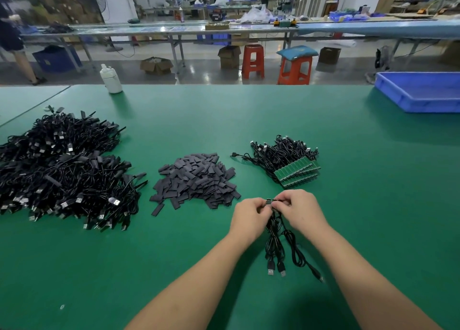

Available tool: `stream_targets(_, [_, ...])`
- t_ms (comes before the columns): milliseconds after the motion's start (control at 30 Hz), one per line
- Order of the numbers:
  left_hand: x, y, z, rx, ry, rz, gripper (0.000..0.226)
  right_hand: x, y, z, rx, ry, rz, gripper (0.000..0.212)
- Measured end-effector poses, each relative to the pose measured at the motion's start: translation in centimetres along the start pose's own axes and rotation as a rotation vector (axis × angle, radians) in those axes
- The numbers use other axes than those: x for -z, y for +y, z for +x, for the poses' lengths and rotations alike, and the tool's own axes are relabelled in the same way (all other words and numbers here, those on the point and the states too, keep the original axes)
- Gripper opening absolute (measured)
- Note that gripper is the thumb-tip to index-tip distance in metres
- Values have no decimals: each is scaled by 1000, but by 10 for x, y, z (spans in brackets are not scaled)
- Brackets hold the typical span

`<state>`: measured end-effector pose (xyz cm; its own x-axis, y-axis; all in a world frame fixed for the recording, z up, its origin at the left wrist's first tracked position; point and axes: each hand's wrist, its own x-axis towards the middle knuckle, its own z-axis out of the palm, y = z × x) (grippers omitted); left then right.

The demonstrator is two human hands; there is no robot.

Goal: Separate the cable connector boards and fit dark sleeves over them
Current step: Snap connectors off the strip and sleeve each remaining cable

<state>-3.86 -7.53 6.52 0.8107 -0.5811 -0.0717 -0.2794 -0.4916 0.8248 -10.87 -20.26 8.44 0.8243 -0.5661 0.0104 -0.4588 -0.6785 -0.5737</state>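
Connector boards (271,201), pinched by both hands

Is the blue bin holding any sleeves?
No, the blue bin looks empty; the dark sleeves lie heaped on the green table.

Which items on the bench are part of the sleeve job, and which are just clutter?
In the job:
- left hand and right hand, pinching a small strip of boards
- sleeve pile
- unsplit board panels with cables
- big cable heap

Lying about:
- white bottle
- blue tray
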Motion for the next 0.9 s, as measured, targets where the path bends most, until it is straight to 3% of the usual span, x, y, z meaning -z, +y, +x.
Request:
stream_targets(633, [-4,2,1,-28,90,124,44,-12,-8,-5,-64,157,-20,13])
stream_targets(900, [-9,3,-1,-24,109,154,30,-14,-4,-6,-75,163,-18,13])
